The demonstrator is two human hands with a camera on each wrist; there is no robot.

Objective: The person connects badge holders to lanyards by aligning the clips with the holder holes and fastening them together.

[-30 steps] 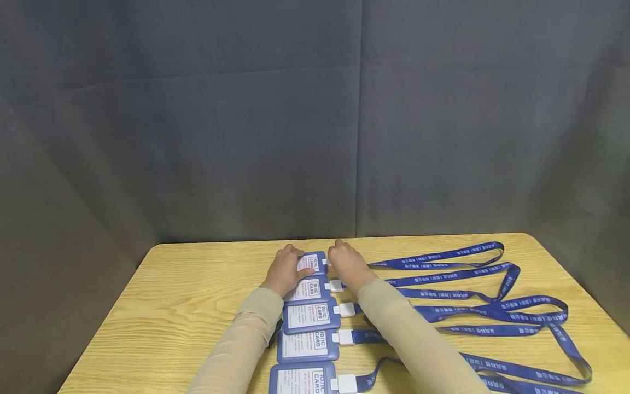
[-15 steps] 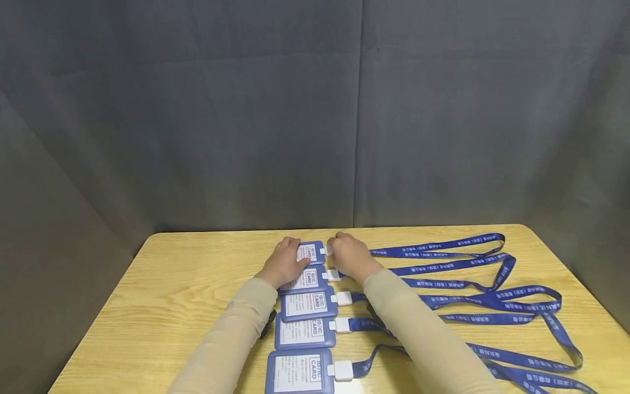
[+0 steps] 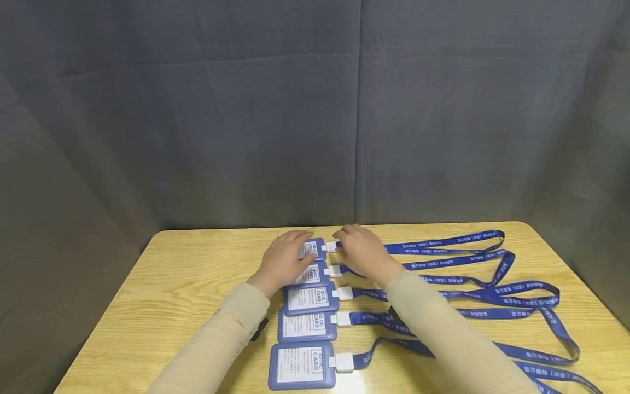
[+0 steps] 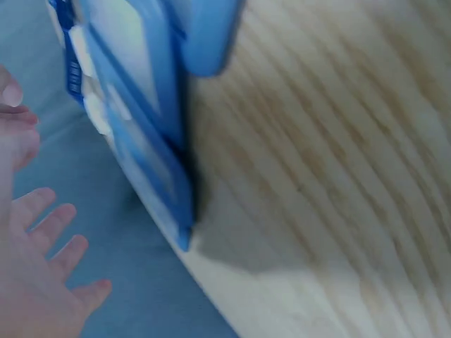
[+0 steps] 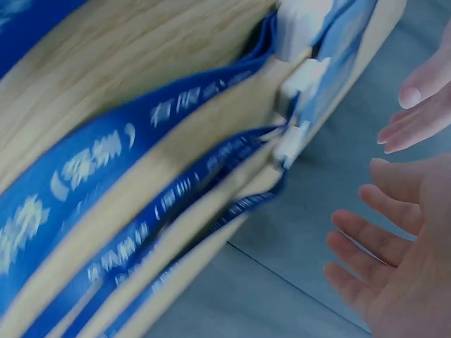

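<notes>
Several blue ID badge holders with white cards lie in a column, some edges overlapping; the nearest badge holder [image 3: 301, 365] lies toward the front. My left hand [image 3: 283, 260] hovers at the left of the farthest badge holder [image 3: 319, 249], partly covering it in the head view. In the left wrist view its fingers [image 4: 60, 257] are spread and hold nothing. My right hand [image 3: 366, 251] is beside the farthest white clip [image 3: 332, 247], over the start of its lanyard. The right wrist view shows this hand's fingers [image 5: 373, 243] loosely bent, apart from the clips.
Blue printed lanyards [image 3: 526, 287] stretch rightward from the white clips, looped and partly crossing, some passing under the right sleeve [image 3: 453, 334]. The wooden table [image 3: 172, 290] has rounded far corners. A grey curtain [image 3: 256, 137] hangs behind it.
My right hand has let go at the farthest clip and shifted right, its fingers loosening. My left hand has come off the farthest badge holder, fingers spreading. The badge holders stay in their column.
</notes>
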